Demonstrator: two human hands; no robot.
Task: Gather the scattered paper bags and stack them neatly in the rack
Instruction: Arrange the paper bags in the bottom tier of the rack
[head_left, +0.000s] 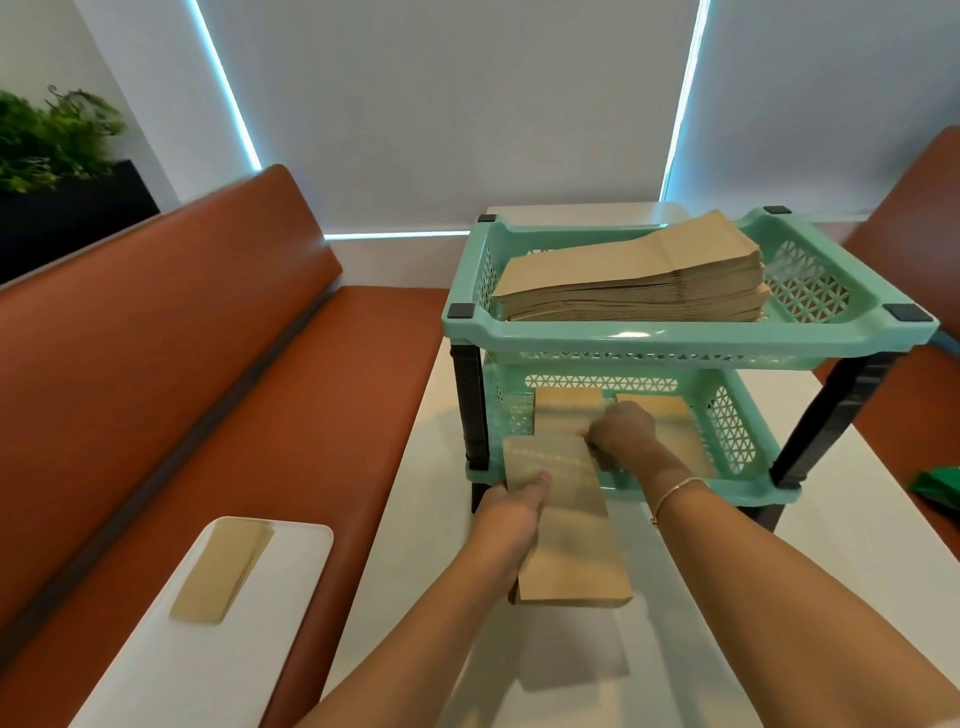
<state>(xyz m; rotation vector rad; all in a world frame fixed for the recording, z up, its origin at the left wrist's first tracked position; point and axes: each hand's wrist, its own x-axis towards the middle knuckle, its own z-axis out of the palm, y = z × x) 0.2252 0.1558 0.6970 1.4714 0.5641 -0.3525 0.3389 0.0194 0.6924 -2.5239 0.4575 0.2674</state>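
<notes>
Gripping the bag bundle (566, 525) with both hands (511, 512) (621, 434), we should slide it squarely over the rack's (675, 338) lower front edge.

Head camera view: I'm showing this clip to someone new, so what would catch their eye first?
The mint green two-tier rack on the white table, its top tray piled with a thick stack of paper bags. Below, the left hand and right hand hold a small bundle of bags at the lower tray's front edge. A few more bags lie on a white tray on the orange bench, left.
</notes>
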